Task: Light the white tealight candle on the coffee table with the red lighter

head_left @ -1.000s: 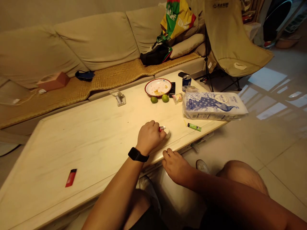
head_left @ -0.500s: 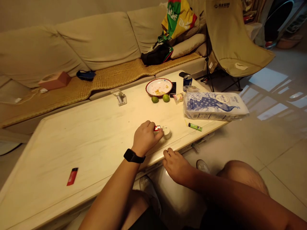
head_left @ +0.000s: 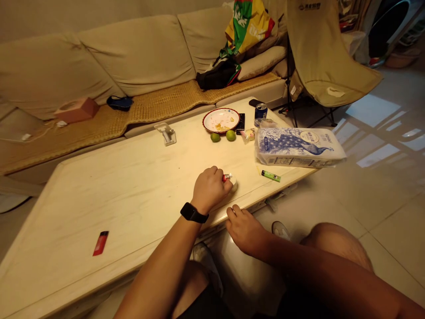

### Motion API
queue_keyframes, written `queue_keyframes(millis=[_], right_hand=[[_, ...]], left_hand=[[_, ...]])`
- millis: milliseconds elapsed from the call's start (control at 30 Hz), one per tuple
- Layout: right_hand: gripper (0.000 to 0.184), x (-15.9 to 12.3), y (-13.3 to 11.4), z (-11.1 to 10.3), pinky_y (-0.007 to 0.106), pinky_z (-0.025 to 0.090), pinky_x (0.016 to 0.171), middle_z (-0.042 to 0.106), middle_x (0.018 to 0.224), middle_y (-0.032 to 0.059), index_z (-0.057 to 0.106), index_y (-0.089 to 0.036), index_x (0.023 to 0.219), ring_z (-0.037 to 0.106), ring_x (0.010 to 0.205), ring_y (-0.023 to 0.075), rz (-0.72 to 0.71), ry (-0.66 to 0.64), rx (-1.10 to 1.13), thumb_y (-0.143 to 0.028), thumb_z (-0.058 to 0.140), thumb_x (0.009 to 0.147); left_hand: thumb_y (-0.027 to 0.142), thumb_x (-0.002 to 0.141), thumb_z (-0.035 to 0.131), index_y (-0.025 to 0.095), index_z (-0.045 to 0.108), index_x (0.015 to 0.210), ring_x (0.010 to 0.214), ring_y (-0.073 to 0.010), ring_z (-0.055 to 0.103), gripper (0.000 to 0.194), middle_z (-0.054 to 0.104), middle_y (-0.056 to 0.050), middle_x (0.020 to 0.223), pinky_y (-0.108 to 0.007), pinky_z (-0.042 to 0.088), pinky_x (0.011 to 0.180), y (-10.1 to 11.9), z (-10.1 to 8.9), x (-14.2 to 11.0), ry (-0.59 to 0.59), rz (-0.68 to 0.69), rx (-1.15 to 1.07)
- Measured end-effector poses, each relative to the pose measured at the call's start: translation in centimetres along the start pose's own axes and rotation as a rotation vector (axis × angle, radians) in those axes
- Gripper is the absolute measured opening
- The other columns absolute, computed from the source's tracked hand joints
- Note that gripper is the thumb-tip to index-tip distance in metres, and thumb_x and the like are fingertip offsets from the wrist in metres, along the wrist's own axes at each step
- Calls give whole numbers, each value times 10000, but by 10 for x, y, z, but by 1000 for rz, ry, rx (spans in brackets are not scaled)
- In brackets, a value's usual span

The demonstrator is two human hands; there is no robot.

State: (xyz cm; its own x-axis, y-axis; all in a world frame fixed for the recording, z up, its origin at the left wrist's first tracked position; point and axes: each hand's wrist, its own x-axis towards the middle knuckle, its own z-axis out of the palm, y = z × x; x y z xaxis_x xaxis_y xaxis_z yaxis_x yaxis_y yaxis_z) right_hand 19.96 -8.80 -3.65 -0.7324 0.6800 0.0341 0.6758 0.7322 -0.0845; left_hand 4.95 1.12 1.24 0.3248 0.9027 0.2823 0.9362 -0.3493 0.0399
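My left hand (head_left: 210,188), with a black watch on its wrist, is closed round a red lighter (head_left: 226,177). The lighter's metal end points right, at the top of a small, round whitish thing that looks like a candle (head_left: 234,184). My fingers partly cover this candle-like thing, and I cannot tell whether they touch it. At the table's front edge, my right hand (head_left: 245,228) rests with its fingers curled; nothing shows in it. A green lighter (head_left: 271,176) lies right of the candle-like thing. Another red lighter (head_left: 100,243) lies far to the left on the table.
On the pale table (head_left: 133,190) stand a red-rimmed plate (head_left: 212,120) with food scraps, two limes (head_left: 230,135), a blue can (head_left: 260,111) and a large tissue pack (head_left: 299,146). A white holder (head_left: 165,134) lies near the back edge. Behind are a sofa (head_left: 139,53) and a folding chair (head_left: 322,66).
My left hand has moved right with the red lighter, bringing its end over the top of the candle-like thing. My right hand has stayed in place.
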Motion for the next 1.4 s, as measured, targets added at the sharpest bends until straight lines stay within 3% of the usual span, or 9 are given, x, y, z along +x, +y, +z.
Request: queue_keyframes(millis=[1000,1400], right_hand=[[122,0,0,2,383,439,732,556,1024,162,653,-115,908,453,995,280,-4,3,1,-183,552,897],[131,0,0,1,385,441,719,543,1023,157,652,-116,910,457,990,291,-8,6,-13,-192,547,889]], left_hand=[[359,900,489,191,572,788,819,-232,538,218,589,-93,839,-381,419,735,2,-2,-1,26,20,33],[454,917,494,208,549,785,781,-211,537,285,571,-67,810,-350,425,722,-10,-7,-9,86,-6,-30]])
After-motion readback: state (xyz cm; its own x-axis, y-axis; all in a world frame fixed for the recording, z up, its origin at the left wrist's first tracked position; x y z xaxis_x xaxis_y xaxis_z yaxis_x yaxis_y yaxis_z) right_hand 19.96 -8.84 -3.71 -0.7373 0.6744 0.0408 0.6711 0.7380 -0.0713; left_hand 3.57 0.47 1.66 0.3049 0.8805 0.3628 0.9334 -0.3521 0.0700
